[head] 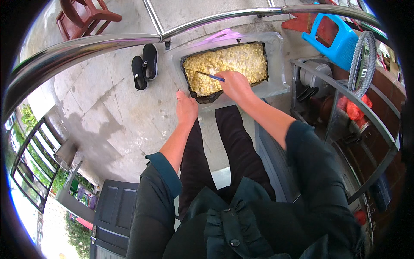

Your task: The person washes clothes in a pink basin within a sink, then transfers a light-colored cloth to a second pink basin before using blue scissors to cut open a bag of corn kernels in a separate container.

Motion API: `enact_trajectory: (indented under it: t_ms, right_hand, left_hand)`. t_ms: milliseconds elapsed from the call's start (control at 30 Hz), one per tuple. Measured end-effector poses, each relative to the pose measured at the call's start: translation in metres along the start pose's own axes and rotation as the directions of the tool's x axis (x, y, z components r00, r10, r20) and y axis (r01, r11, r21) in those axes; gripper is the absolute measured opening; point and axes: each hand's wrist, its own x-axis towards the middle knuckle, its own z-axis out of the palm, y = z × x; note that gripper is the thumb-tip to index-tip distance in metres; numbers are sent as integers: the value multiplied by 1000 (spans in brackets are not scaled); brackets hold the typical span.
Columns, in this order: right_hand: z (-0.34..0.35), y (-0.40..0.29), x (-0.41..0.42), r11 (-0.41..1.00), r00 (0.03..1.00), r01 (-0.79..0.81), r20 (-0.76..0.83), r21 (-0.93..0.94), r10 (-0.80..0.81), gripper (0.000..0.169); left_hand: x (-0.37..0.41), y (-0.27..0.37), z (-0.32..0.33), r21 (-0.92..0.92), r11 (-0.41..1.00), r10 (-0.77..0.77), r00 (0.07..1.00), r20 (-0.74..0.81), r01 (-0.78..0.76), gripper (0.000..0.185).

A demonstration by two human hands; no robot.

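Before me is a translucent plastic bin [275, 61]. Within it sits a rectangular mass of pale yellow kernels or beans [226, 60], edged by a dark, crinkled lining [212, 98]. My right hand [236, 84] reaches over the near side of the mass, closed around a slim tool with a blue handle [216, 77]. The tool's thin dark end points left and touches the kernels near their left side; whether it is a knife or a spoon is unclear. At the bin's near left corner, my left hand [187, 108] grips the rim with curled fingers, part of them hidden.
A curved metal rail [223, 15] crosses beyond the bin. Black shoes [145, 66] stand on the concrete floor at left, below a red-brown plastic chair [85, 17]. To the right are a blue plastic stool [339, 42], a small tyred wheel [362, 64] and a metal-framed rack [343, 87] holding pots.
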Motion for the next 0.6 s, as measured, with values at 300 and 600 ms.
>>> enact_trajectory:
  t_ms: [300, 600]
  right_hand:
    - [19, -7, -15, 996, 999, 49, -7, -75, -50, 23]
    - [7, 12, -14, 991, 994, 49, 107, -123, -36, 20]
  left_hand:
    - [-1, 8, -6, 2, 999, -42, 999, -17, 42, 24]
    - [1, 1, 1, -5, 1000, -7, 999, -46, 7, 26]
